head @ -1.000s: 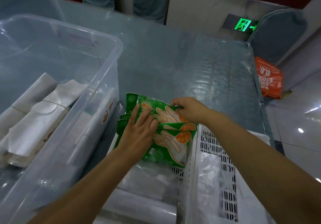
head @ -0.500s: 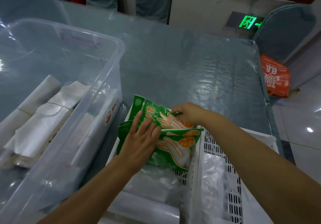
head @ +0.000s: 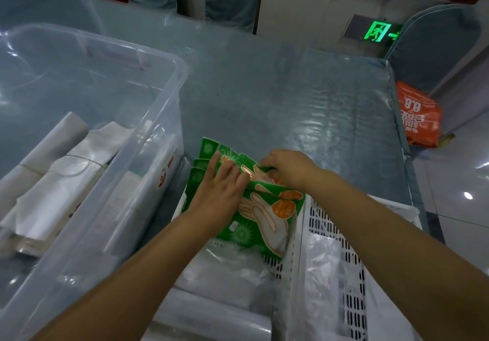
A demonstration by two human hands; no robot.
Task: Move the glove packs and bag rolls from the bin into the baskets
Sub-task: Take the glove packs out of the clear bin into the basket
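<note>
Several green glove packs (head: 264,216) stand stacked at the far end of a white slotted basket (head: 296,250). My left hand (head: 219,192) lies flat on the packs with straight fingers. My right hand (head: 285,168) pinches the top edge of the rear pack with curled fingers. White bag rolls (head: 60,182) lie in the clear plastic bin (head: 148,139) to the left. Clear plastic rolls (head: 211,311) lie at the near end of the same basket.
A second white slotted basket (head: 341,235) with clear plastic inside stands to the right, touching the first. The table (head: 291,102) has a shiny grey cover. An orange bag (head: 418,116) sits on the floor past the table's right edge, by a covered chair (head: 436,44).
Both hands stay on the glove packs and have shifted slightly; the packs sit a little lower and closer together in the basket. The camera has tilted a bit.
</note>
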